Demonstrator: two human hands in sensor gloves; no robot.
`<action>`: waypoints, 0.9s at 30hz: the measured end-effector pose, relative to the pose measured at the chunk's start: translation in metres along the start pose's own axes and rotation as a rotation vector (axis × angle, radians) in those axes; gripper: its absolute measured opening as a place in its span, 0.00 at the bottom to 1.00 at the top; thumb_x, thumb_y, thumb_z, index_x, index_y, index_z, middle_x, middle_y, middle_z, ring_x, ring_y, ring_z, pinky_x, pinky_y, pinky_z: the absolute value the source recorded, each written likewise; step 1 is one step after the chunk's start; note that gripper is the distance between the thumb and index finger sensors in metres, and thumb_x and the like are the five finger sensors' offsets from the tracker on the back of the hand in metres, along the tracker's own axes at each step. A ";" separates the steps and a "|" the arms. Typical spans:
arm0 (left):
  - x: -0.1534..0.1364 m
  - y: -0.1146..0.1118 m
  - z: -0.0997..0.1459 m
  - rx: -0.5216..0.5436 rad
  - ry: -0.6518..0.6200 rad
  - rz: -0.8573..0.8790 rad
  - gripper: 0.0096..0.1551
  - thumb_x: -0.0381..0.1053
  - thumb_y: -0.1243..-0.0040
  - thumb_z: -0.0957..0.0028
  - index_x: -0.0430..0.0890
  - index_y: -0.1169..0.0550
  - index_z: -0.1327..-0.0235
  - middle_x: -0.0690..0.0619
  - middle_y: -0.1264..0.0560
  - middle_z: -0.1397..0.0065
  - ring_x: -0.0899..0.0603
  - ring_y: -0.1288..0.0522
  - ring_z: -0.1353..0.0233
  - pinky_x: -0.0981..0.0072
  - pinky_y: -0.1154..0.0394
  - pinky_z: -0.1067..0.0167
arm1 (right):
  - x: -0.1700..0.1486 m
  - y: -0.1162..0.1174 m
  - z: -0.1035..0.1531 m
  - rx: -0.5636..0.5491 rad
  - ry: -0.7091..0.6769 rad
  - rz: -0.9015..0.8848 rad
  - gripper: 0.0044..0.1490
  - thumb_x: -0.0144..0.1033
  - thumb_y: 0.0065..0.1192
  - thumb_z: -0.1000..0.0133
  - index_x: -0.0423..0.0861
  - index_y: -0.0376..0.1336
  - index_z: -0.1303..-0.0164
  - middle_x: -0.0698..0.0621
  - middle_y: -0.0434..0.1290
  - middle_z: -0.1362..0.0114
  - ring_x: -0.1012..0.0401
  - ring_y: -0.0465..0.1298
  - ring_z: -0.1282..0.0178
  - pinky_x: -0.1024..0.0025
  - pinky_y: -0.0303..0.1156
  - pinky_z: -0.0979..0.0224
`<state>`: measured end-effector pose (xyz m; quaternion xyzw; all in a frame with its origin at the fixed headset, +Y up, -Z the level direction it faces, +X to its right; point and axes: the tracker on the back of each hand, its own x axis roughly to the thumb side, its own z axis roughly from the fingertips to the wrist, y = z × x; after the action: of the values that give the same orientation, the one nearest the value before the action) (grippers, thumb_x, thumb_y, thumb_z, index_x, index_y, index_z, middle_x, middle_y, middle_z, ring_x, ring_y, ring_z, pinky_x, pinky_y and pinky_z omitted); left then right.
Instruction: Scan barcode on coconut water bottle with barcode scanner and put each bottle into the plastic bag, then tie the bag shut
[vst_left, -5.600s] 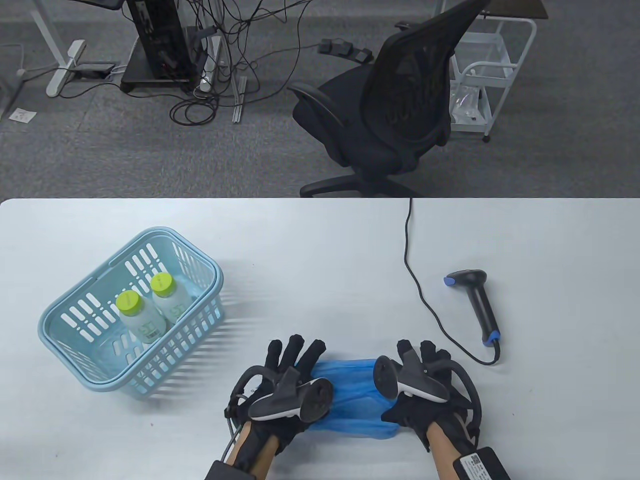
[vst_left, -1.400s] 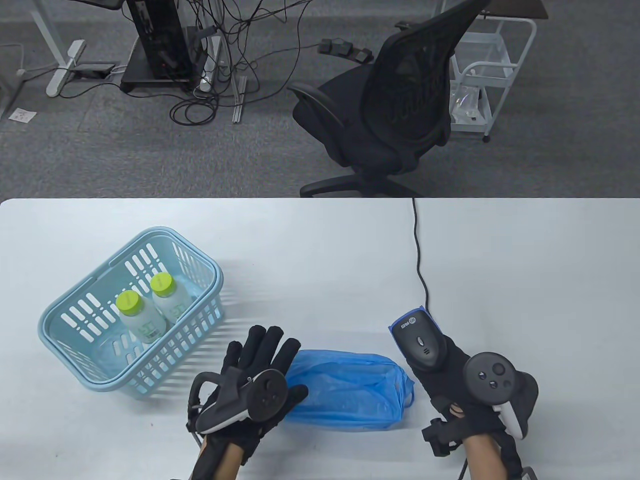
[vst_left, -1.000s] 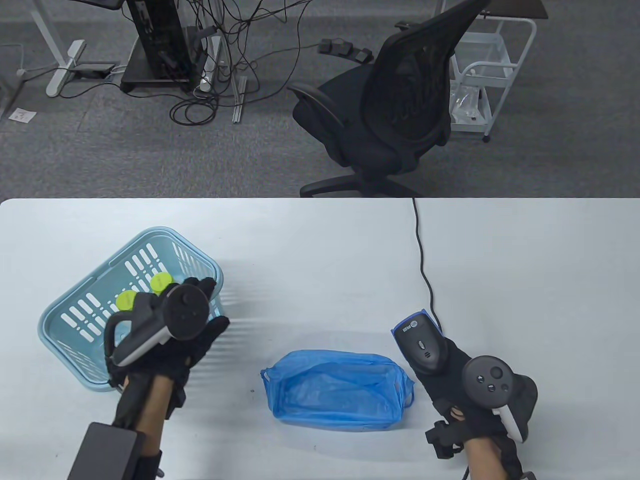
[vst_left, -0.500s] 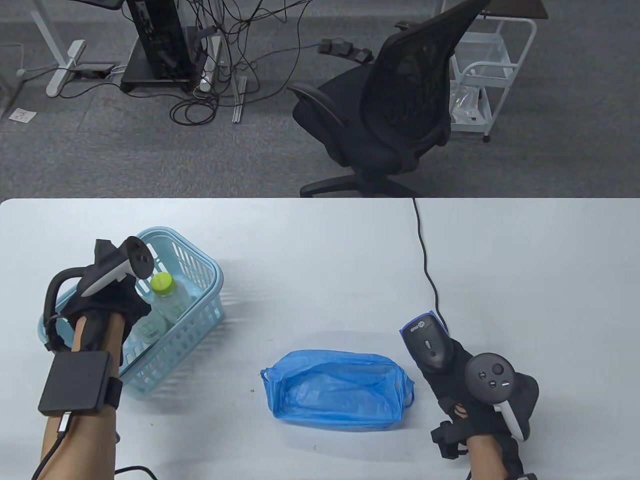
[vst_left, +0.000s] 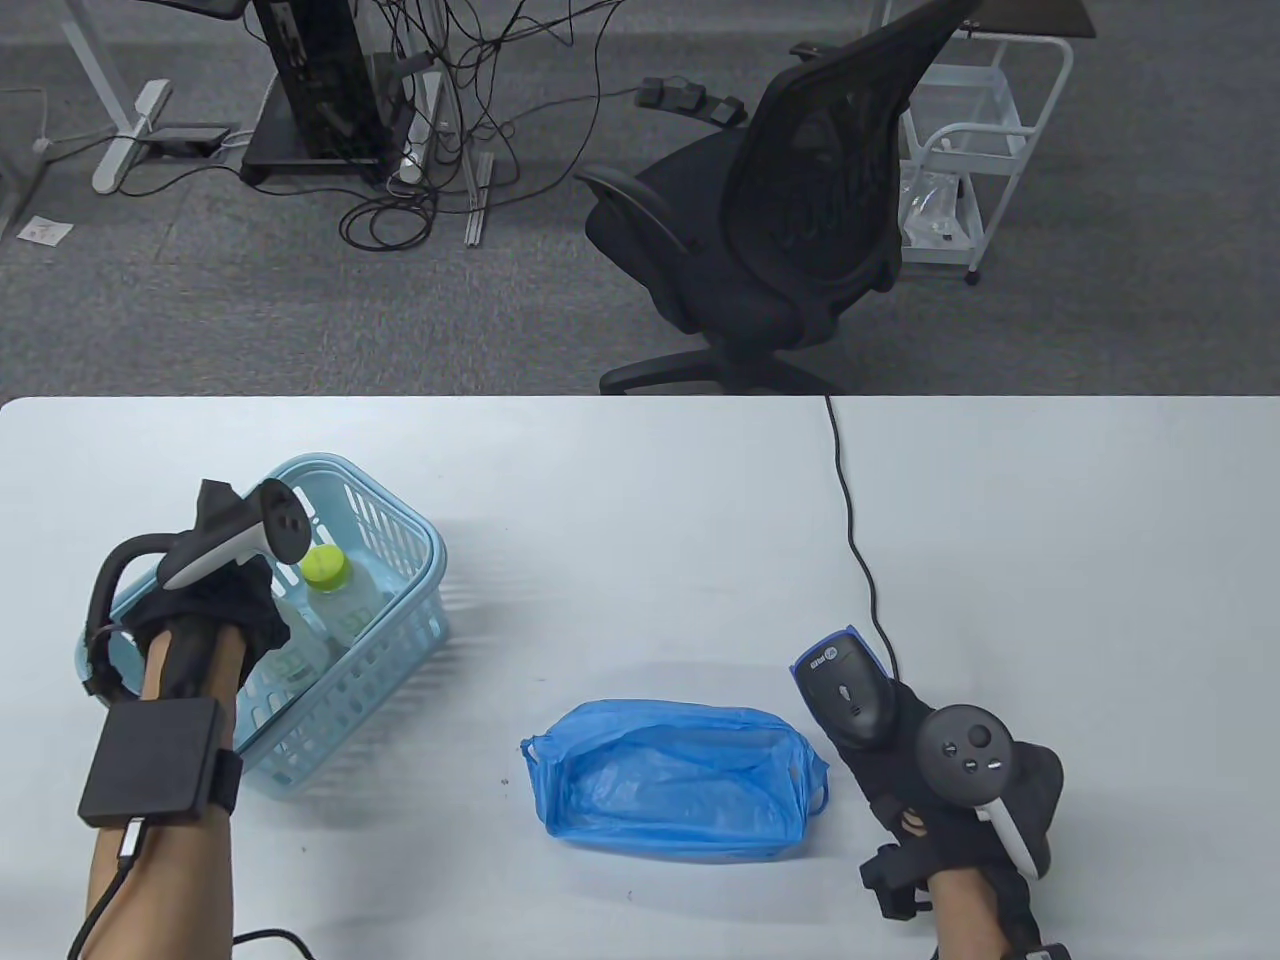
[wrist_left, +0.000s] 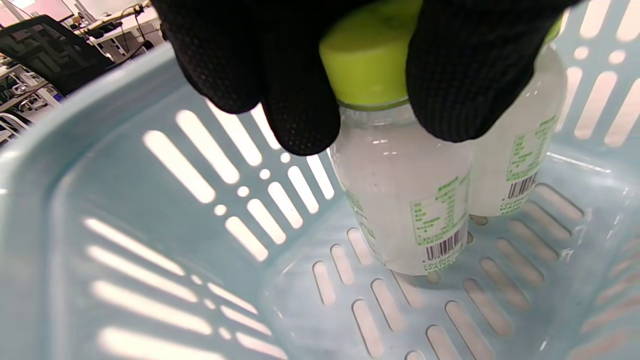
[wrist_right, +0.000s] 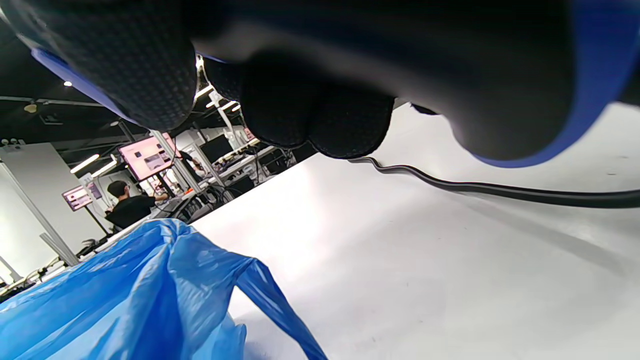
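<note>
**Lime-green cap pinched: lifting the first bottle out cleanly**

Lime-green is the cap under the left hand (vst_left: 215, 600), whose fingertips (wrist_left: 300, 115) curl round the lid of the nearer coconut water bottle (wrist_left: 405, 200) inside the pale blue basket (vst_left: 395, 520). A second bottle (vst_left: 335, 590) stands just beside it, touching or nearly so. The right hand (vst_left: 950, 780) grips the barcode scanner (vst_left: 845, 685) by its handle, head raised over the counter (vst_left: 640, 500), cable trailing off the far edge. The blue plastic bag (vst_left: 680, 780) lies between the two hands, mouth open upward.

To do this step well, I would lift straight up, so the bottle clears the basket wall without dragging its neighbour over. A grip on the cap alone looks thin (the body hangs free and may swing), so slow travel helps. The barcode sits low on the label, facing the wrist camera; turning that face toward the scanner head on the way across should save a second adjustment. Nothing is in the bag yet.
</note>
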<state>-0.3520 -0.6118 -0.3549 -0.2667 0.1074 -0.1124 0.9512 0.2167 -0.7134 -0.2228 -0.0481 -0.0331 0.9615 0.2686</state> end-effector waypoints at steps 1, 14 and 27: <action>-0.002 0.003 0.008 0.011 0.007 0.003 0.43 0.57 0.25 0.39 0.48 0.32 0.15 0.48 0.29 0.17 0.45 0.18 0.29 0.47 0.24 0.28 | 0.000 0.000 0.000 -0.001 -0.005 -0.006 0.28 0.52 0.70 0.41 0.53 0.65 0.33 0.58 0.78 0.39 0.57 0.82 0.37 0.48 0.76 0.28; -0.009 0.080 0.135 0.263 -0.010 0.051 0.42 0.59 0.29 0.37 0.48 0.34 0.13 0.48 0.30 0.17 0.44 0.19 0.28 0.43 0.27 0.26 | 0.002 -0.005 0.001 -0.007 -0.056 -0.079 0.29 0.51 0.70 0.41 0.53 0.64 0.33 0.58 0.78 0.39 0.57 0.82 0.38 0.48 0.76 0.29; 0.101 0.096 0.184 0.629 -0.386 0.186 0.43 0.69 0.37 0.37 0.45 0.30 0.18 0.49 0.24 0.26 0.48 0.17 0.41 0.44 0.23 0.35 | 0.014 -0.008 -0.003 0.104 -0.317 -0.306 0.28 0.52 0.70 0.42 0.54 0.65 0.34 0.58 0.79 0.40 0.58 0.83 0.38 0.49 0.76 0.28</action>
<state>-0.1925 -0.4701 -0.2666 0.0328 -0.0896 -0.0008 0.9954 0.2090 -0.6997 -0.2256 0.1230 -0.0322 0.9054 0.4050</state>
